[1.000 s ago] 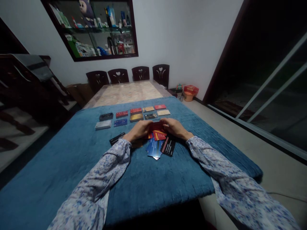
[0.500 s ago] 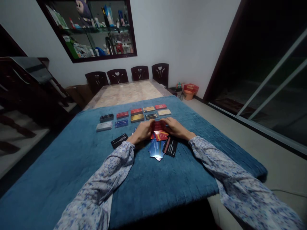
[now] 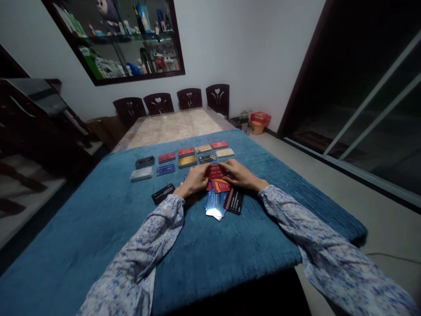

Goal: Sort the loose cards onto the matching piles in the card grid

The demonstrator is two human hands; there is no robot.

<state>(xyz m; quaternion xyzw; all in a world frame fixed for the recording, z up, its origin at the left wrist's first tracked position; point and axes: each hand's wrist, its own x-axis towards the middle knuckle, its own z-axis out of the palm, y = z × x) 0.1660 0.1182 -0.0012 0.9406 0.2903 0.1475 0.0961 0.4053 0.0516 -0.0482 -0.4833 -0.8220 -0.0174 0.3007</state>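
Observation:
A dark red card (image 3: 216, 172), perhaps with others beneath it, is gripped by its two side edges between my hands. My left hand (image 3: 196, 177) is closed on its left edge, and my right hand (image 3: 239, 174) is closed on the right edge. Under and in front of it lies a loose spread of cards: a red and orange card (image 3: 221, 186), a shiny blue card (image 3: 215, 204) and a black card (image 3: 234, 201). Another black card (image 3: 162, 193) lies left of my left wrist. Some cards under my left hand are partly hidden.
Beyond my hands, two rows of sorted card stacks include a white stack (image 3: 141, 174), a blue stack (image 3: 165, 169) and a gold stack (image 3: 187, 161). All rest on a blue cloth (image 3: 98, 228) over a marble-topped table (image 3: 174, 125). Dark chairs (image 3: 189, 98) line the far end.
The red card has tilted flatter, so its printed face shows more and the glare on it is gone. Both hands keep their hold in nearly the same place. The view has shifted slightly.

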